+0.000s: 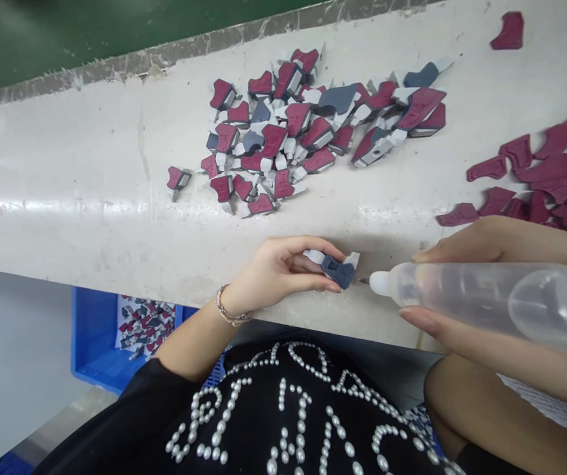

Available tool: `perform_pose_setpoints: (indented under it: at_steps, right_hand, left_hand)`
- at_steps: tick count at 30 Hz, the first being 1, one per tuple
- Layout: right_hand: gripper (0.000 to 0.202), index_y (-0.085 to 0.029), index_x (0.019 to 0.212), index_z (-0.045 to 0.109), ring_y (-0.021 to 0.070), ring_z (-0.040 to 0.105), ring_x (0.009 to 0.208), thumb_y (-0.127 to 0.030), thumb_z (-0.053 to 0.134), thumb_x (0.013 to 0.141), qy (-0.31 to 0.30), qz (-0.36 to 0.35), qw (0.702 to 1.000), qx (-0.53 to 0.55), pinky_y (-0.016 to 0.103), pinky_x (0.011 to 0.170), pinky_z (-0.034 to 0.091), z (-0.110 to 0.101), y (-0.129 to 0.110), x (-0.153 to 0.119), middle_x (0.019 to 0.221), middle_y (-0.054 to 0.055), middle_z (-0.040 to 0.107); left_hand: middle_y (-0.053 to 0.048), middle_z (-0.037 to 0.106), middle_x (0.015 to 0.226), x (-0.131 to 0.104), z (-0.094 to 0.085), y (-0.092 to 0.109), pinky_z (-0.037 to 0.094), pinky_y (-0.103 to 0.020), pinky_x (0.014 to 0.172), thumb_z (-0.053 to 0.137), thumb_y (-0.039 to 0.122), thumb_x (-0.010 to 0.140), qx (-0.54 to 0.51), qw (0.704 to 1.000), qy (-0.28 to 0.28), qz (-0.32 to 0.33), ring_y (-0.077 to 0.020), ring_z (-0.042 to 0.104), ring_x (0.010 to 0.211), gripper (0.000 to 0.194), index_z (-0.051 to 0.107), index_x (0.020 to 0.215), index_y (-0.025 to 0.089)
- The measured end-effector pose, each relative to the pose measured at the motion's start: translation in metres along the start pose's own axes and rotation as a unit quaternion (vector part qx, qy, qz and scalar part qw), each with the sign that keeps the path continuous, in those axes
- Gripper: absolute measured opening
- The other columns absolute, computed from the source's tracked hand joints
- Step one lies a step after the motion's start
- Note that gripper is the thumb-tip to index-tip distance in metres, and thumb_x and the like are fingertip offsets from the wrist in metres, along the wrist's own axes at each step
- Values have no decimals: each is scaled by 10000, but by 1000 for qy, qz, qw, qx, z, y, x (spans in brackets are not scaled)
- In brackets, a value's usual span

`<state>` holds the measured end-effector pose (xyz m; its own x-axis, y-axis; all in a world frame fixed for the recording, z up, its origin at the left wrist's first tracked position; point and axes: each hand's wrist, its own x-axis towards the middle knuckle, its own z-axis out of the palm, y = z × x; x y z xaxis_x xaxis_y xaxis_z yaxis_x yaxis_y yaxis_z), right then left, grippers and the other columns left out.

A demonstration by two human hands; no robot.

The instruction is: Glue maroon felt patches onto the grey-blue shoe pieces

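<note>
Near the front edge of the bench, my left hand (283, 267) pinches a small dark grey and white plastic part (338, 270) between thumb and fingers. Its dark recessed face is turned up. My right hand (476, 310) is wrapped round a translucent squeeze bottle (461, 297) that lies almost level. The bottle's white cap and thin needle tip point left at the dark part, with a small gap between them. Clear liquid seems to be inside the bottle, though I cannot tell how much.
Maroon, grey and white assembled parts (273, 138) lie heaped on the white bench (65, 178). Loose maroon pieces (555, 171) are piled at the right, with a single maroon piece (508, 31) above. A blue bin (92, 356) holding similar parts stands below the bench at left.
</note>
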<state>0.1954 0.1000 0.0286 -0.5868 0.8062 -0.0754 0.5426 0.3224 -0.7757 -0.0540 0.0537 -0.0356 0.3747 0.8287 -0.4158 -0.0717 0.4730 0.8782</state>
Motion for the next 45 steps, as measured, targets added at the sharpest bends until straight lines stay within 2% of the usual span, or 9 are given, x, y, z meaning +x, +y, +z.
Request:
perform_pose_setpoints:
  at_steps: [5, 9, 15, 21, 27, 36, 45]
  right_hand:
    - [294, -290, 851, 600, 116, 570, 394, -551, 729, 811, 12, -1, 1000, -26, 174, 250, 369, 0, 0, 0, 587, -74, 644]
    - [320, -291, 860, 602, 138, 619, 445, -579, 730, 802, 15, 12, 999, -30, 176, 248, 366, 0, 2, -1, 635, -63, 678]
    - [305, -310, 921, 627, 165, 651, 449, -546, 760, 781, -17, 15, 1000, 2, 178, 263, 424, -1, 1, -4, 658, -64, 706]
    - [337, -297, 865, 645, 170, 654, 481, -570, 790, 732, -6, 50, 999, 14, 170, 234, 340, -1, 1, -3, 667, -41, 695]
    - [326, -285, 887, 615, 140, 623, 475, -591, 707, 822, 7, 24, 999, -47, 195, 263, 364, -3, 6, -6, 661, -33, 672]
    - [318, -308, 884, 597, 100, 587, 453, -617, 669, 857, 10, 11, 999, -32, 202, 259, 345, 3, 1, 0, 638, -62, 650]
    - [298, -304, 882, 587, 89, 555, 466, -597, 643, 890, 13, -19, 1000, -19, 210, 322, 414, 6, -5, 8, 638, -62, 621]
  left_hand:
    - [-80, 765, 1091, 0, -1, -1, 666, -257, 819, 848, 243, 731, 22, 1000, -4, -5, -175, 773, 852, 374, 710, 1068, 157]
    - [-75, 766, 1087, -1, -1, -1, 660, -233, 811, 844, 232, 736, 16, 1000, -5, 2, -160, 773, 836, 363, 710, 1065, 158]
    - [-77, 766, 1084, 0, 0, -1, 662, -242, 808, 848, 235, 731, 9, 1000, -1, -1, -163, 772, 836, 365, 711, 1060, 155]
    - [-72, 769, 1068, 0, 0, -1, 660, -228, 808, 845, 222, 735, 13, 1000, -3, 0, -158, 774, 824, 354, 710, 1054, 152]
    - [-72, 765, 1086, 0, 0, 0, 658, -234, 820, 840, 221, 740, 31, 999, -5, 5, -161, 772, 852, 355, 711, 1064, 151]
    - [-53, 769, 1040, -1, 0, 2, 643, -184, 800, 824, 197, 758, 38, 999, -23, 16, -137, 770, 836, 327, 709, 1061, 155]
    - [-29, 775, 956, -1, 0, 3, 638, -173, 790, 807, 206, 779, 27, 999, -36, 0, -140, 774, 830, 314, 701, 1072, 164]
